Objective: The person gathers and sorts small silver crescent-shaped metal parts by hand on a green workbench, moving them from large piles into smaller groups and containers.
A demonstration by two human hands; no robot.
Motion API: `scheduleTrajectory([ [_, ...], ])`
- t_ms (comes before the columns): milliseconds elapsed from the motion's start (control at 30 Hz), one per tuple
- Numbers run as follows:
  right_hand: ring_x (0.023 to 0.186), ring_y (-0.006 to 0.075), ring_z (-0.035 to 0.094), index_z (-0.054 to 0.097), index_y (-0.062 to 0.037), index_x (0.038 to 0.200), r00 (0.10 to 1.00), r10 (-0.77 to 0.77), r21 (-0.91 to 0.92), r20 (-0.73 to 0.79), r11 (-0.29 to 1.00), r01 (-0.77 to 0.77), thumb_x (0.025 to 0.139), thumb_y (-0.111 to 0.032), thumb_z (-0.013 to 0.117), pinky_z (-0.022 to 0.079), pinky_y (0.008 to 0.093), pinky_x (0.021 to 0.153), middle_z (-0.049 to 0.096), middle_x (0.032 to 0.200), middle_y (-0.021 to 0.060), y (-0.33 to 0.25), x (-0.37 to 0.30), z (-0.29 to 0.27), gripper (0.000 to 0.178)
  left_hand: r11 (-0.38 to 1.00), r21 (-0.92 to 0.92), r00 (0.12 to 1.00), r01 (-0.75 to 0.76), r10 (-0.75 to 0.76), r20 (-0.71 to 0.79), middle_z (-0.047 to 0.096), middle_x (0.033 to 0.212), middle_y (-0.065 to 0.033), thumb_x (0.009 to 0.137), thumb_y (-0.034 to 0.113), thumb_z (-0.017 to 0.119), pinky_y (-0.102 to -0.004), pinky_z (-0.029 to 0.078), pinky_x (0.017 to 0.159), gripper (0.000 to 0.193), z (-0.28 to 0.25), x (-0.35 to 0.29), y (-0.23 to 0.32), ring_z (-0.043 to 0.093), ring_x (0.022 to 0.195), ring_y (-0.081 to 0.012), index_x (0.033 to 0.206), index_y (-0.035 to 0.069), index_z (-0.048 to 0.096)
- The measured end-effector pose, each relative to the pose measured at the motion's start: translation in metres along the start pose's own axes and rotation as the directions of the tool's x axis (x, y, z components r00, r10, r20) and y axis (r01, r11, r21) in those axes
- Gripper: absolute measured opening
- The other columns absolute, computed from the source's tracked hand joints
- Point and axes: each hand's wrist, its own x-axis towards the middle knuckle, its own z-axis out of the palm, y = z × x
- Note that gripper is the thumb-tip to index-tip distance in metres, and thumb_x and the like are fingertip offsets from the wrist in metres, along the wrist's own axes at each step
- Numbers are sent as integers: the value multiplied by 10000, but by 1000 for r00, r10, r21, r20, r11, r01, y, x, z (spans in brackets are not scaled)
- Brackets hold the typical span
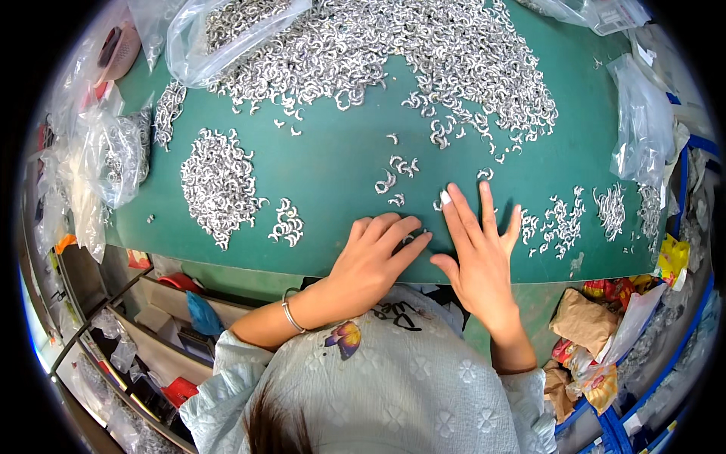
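Note:
My right hand (482, 257) lies over the green tabletop with its fingers stretched and spread. Its index fingertip is beside a small silver curved metal piece (437, 205), and another crescent piece (485, 174) lies just past the middle finger. To its left, my left hand (378, 253) is curled, thumb and index finger close together near the table edge; what they hold, if anything, is too small to make out. A few loose crescent pieces (386, 181) lie beyond the left hand. Small groups of similar pieces (561, 227) are spread to the right of my right hand.
A large heap of silver pieces (469, 68) covers the far side of the green table (333, 159). A smaller pile (218, 185) sits at left. Clear plastic bags (639, 121) hang at both sides. A brown paper bag (582, 321) lies below the table's right edge.

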Motion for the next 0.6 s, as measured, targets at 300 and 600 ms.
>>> scheduleTrajectory([
  [300, 1468, 363, 204, 457, -59, 1416, 999, 43, 81, 18, 996, -45, 798, -318, 704, 111, 751, 1044, 320, 1562, 35, -4, -36, 8, 714, 997, -67, 998, 29, -32, -56, 570, 1133, -93, 744, -8, 687, -392, 404, 859, 375, 4, -4, 0, 553, 1036, -280, 1114, 26, 638],
  [600, 1450, 375, 237, 495, -63, 1386, 997, 56, 15, -43, 998, -56, 854, -209, 666, 122, 749, 1045, 349, 1541, 24, -5, -34, 11, 577, 997, 20, 980, 79, -74, -185, 565, 995, -55, 747, 77, 758, -384, 353, 795, 274, 28, 25, 8, 540, 910, -224, 991, 60, 636],
])
